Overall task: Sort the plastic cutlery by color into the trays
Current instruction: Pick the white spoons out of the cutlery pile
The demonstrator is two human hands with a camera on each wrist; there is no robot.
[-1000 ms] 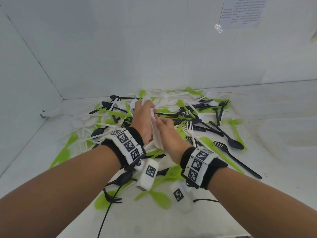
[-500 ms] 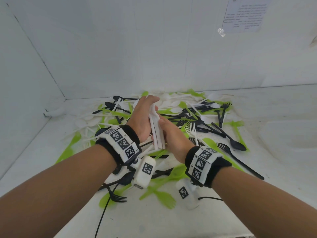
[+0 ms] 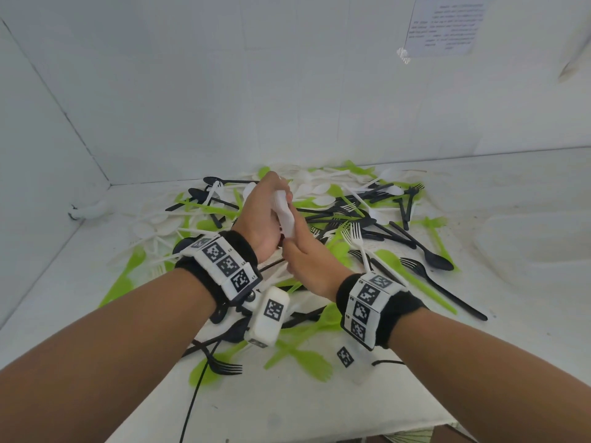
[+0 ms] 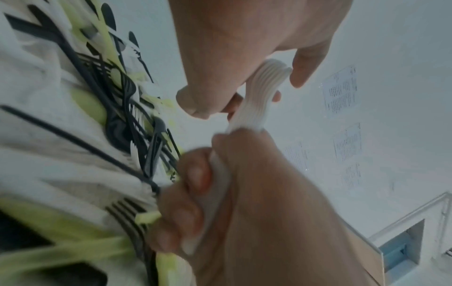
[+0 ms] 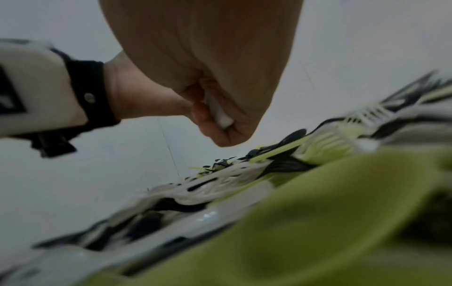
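A stack of white cutlery (image 3: 285,213) is held upright above the mixed pile (image 3: 345,215) of white, black and green cutlery. My left hand (image 3: 277,195) curls over the stack's upper end, thumb on one side and fingers on the other. My right hand (image 3: 295,247) grips the lower end in a fist. In the left wrist view the nested stack (image 4: 260,98) shows its ribbed edges between the left hand (image 4: 240,92) and the right hand (image 4: 212,193). In the right wrist view the stack's white end (image 5: 224,118) pokes out of the right hand (image 5: 215,123).
Loose cutlery covers the white table (image 3: 319,410) from the back wall to near the front edge, with green forks (image 3: 303,362) and a black fork (image 3: 225,367) under my wrists. A faint white tray (image 3: 537,247) lies at the right. A black cable (image 3: 192,407) runs toward the front.
Both hands have risen a little from the pile with the white stack. The right hand has slid down to grip its lower end, and the left fingers have closed over its top.
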